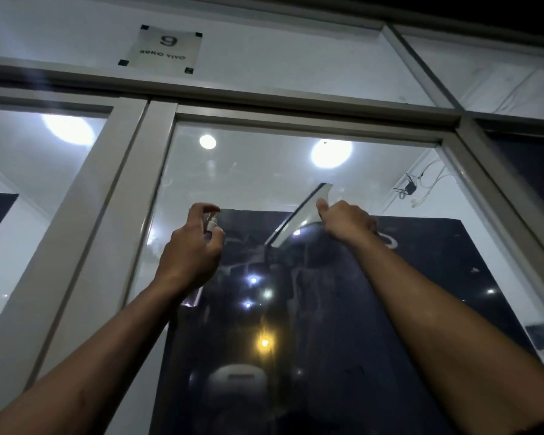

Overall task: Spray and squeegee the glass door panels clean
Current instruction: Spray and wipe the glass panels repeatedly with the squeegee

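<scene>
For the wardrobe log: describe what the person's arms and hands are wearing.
Nothing visible: the left hand and right hand have no gloves or rings that show, and both forearms are uncovered to the frame edge. No sleeves, watch or bands appear in the dim view.

My left hand (190, 246) grips a small spray bottle (210, 226), index finger curled over its nozzle, aimed at the glass door panel (264, 171). My right hand (346, 221) grips the white squeegee (299, 215), blade tilted diagonally against the glass. A numbered sign (167, 48) is taped above the door frame (132, 183).
</scene>
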The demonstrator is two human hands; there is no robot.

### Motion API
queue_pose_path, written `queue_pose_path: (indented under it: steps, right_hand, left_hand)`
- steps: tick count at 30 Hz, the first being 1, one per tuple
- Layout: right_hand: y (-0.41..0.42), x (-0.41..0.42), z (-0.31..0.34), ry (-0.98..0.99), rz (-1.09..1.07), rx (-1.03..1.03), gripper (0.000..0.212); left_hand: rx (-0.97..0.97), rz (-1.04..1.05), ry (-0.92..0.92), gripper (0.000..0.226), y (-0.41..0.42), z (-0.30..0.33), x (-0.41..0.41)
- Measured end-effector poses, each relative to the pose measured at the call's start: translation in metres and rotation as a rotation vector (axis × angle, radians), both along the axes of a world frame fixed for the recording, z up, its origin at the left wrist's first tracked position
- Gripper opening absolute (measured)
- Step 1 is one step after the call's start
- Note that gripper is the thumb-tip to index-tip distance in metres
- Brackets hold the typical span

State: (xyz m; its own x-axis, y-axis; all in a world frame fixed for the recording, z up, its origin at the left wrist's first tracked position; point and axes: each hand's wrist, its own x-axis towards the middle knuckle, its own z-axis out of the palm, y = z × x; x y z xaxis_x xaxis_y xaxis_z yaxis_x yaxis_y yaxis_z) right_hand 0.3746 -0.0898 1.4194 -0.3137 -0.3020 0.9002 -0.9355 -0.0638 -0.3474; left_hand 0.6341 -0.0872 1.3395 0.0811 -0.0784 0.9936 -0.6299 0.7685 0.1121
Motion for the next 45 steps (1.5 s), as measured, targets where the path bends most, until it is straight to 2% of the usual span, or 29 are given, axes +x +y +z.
queue_pose_path:
  steps: [5,10,13,20,22,27,30,32,37,39,45]
  right_hand:
    - [-0.005,-0.019,0.019,-0.035,0.016,0.026,0.072]
    - [-0.017,-0.069,-0.030,-0.133,0.053,0.050,0.080]
    - [-0.013,-0.070,-0.051,-0.150,0.082,0.035,0.076]
    - [-0.003,-0.064,0.021,-0.069,0.068,0.003,0.064]
    - [-0.006,-0.071,0.023,-0.073,0.074,0.002,0.065]
    - [-0.019,-0.102,-0.046,-0.137,0.104,0.026,0.076]
    - [-0.012,-0.103,-0.078,-0.151,0.092,0.045,0.073]
    - [-0.005,-0.099,-0.065,-0.151,0.095,0.055,0.071]
    - [0.010,-0.102,0.017,-0.200,0.079,0.033,0.060]
    - [0.008,-0.111,0.026,-0.222,0.074,0.032,0.058]
    - [-0.017,-0.126,-0.050,-0.217,0.083,0.036,0.074]
  left_hand:
    - [-0.024,-0.020,-0.019,0.029,0.000,0.000,-0.021]
    - [-0.038,-0.040,-0.030,0.027,-0.003,-0.005,-0.041]
    - [-0.040,-0.066,-0.063,0.026,-0.002,-0.003,-0.056]
    - [-0.080,-0.117,-0.081,0.028,0.001,0.016,-0.092]
    - [-0.079,-0.123,-0.081,0.028,0.000,0.016,-0.097]
    - [-0.062,-0.159,-0.106,0.030,-0.004,0.011,-0.110]
    - [-0.053,-0.149,-0.124,0.031,-0.001,0.011,-0.115]
    - [-0.055,-0.144,-0.144,0.031,0.003,0.015,-0.119]
    - [-0.075,-0.105,-0.180,0.033,0.013,0.027,-0.121]
    - [-0.077,-0.100,-0.183,0.033,0.016,0.028,-0.119]
    - [-0.049,-0.109,-0.204,0.035,0.016,0.020,-0.114]
